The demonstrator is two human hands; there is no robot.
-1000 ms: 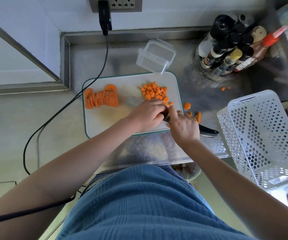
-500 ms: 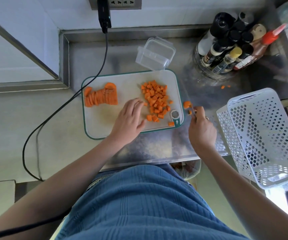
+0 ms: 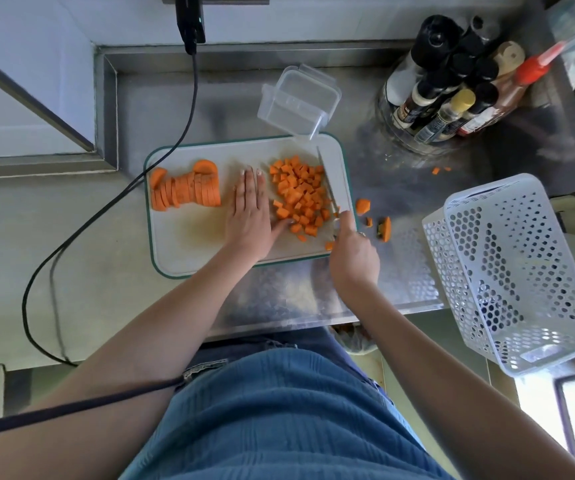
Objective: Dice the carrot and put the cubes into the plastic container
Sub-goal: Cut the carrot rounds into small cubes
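Nearest you, your right hand (image 3: pixel 352 258) grips the handle of the steel-bladed kitchen knife (image 3: pixel 327 183); its blade runs away from you along the right side of the pile of small orange carrot cubes (image 3: pixel 298 195). Your left hand (image 3: pixel 249 211) lies flat, fingers straight, holding nothing, on the white green-rimmed plastic cutting board (image 3: pixel 189 244), touching the pile's left side. So the cubes sit between your hands, the pile's long axis running near to far. Left of that hand, a row of orange carrot half-slices (image 3: pixel 185 192) is not yet diced. A few orange carrot scraps (image 3: pixel 384 228) lie on the steel counter (image 3: pixel 417 188) right of the board. Beyond the cubes, the clear square plastic container (image 3: pixel 296 102) stands tilted at the board's far edge, apparently with nothing inside. The likely move is straight forward.
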